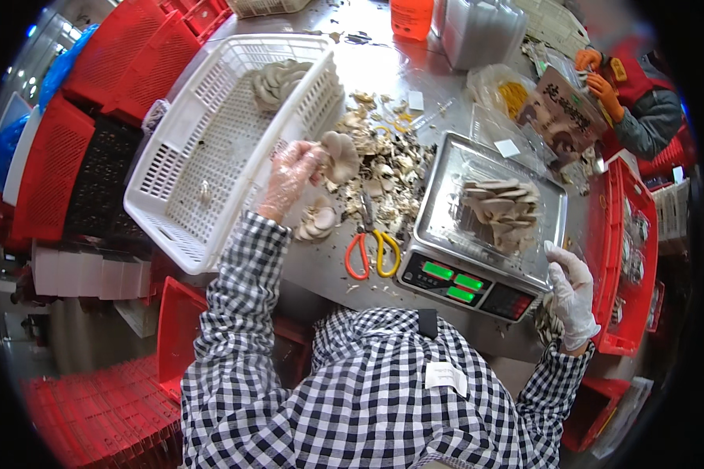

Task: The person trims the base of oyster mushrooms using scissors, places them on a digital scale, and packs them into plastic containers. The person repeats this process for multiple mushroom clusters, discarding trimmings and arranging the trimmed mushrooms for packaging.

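Observation:
My left hand [288, 176], in a clear glove, is closed on a pale oyster mushroom cluster [339, 156] beside a white perforated basket [149, 199], which holds more mushrooms [277, 82]. Another cluster [317, 220] lies below that hand on the steel table [325, 273]. My right hand [569, 289], gloved, rests by the right edge of a steel scale [434, 195], fingers loosely bent and apart, nothing visible in them. A pile of mushrooms [499, 207] sits on the scale's plate. Red-and-yellow-handled scissors [371, 254] lie left of the scale among scattered trimmings [383, 180].
Red crates [121, 47] line the left side; a red crate [624, 328] with packs stands at the right. An orange container [409, 17], plastic trays [481, 35] and a printed box [559, 117] occupy the back. A co-worker's orange-gloved hands [602, 92] are at upper right.

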The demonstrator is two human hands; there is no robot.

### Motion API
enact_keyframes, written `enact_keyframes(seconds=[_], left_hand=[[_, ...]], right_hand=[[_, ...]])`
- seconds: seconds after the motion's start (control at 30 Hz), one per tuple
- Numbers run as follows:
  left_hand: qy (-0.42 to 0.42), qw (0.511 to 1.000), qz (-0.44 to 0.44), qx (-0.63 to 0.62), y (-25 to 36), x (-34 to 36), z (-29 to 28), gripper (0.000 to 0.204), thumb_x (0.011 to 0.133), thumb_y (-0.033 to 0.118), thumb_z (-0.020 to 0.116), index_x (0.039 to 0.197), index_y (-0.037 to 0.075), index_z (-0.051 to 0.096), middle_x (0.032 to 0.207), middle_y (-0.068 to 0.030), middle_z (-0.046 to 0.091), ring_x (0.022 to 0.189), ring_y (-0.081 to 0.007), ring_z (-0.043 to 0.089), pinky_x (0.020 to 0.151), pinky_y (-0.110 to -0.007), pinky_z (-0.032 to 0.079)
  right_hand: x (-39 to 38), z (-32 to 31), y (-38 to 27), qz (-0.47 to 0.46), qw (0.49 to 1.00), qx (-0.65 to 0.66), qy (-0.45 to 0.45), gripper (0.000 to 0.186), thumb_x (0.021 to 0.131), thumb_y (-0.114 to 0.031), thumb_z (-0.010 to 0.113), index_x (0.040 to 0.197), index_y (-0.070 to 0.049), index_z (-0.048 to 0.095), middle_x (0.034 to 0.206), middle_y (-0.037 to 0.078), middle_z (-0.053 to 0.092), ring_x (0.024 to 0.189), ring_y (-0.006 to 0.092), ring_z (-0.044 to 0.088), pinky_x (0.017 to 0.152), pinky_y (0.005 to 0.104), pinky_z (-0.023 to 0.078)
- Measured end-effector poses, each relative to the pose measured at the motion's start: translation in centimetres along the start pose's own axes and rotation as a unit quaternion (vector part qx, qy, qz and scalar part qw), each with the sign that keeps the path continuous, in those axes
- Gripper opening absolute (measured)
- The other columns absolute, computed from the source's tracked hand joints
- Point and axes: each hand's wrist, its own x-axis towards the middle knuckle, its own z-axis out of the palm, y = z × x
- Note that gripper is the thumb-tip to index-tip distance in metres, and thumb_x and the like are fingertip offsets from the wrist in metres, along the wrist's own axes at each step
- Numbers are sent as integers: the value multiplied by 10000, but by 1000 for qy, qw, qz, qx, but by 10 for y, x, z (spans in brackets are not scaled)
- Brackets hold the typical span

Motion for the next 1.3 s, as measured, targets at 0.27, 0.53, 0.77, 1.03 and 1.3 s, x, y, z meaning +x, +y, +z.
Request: enact_keyframes(seconds=[0.27, 0.53, 0.77, 1.03, 1.3], left_hand=[[-62, 978, -59, -192, 30, -89, 89, 133, 1021, 181, 643, 1004, 58, 596, 851, -50, 677, 664, -114, 633, 605, -245, 543], [-284, 957, -29, -49, 50, -136, 189, 211, 1040, 206, 610, 1104, 5, 606, 926, -74, 684, 796, -135, 672, 702, -283, 569], [-218, 971, -76, -70, 31, -129, 159, 175, 1033, 148, 609, 912, 21, 611, 780, -25, 637, 716, -78, 601, 670, -248, 523], [-47, 996, -67, -31, 49, -121, 120, 165, 1036, 144, 595, 915, 32, 587, 806, -23, 622, 742, -94, 576, 719, -244, 485], [46, 996, -54, -46, 29, -128, 93, 129, 1022, 104, 605, 928, 16, 609, 807, -28, 621, 746, -100, 577, 722, -261, 488]], right_hand=[[-9, 87, -51, 3, 980, 178, -91, 611, 944, -144, 715, 1491, -35, 465, 1431, 132, 557, 1293, 228, 554, 1064, 362, 472], [-31, 94, -39, 98, 898, 428, -14, 643, 942, -154, 689, 1507, -19, 413, 1214, 97, 619, 1077, 161, 621, 892, 274, 532], [-12, 4, 26, 228, 925, 274, 132, 409, 972, -189, 612, 1347, -48, 528, 1124, 69, 683, 771, 106, 635, 607, 237, 514], [5, 1, 43, 306, 941, 135, 50, 480, 1059, -338, 564, 1451, -76, 472, 1100, 84, 673, 678, 111, 641, 545, 233, 537], [-15, -27, 59, 295, 929, 212, 70, 416, 1049, -138, 576, 1445, -40, 491, 1181, 87, 644, 688, 87, 626, 580, 223, 527]])
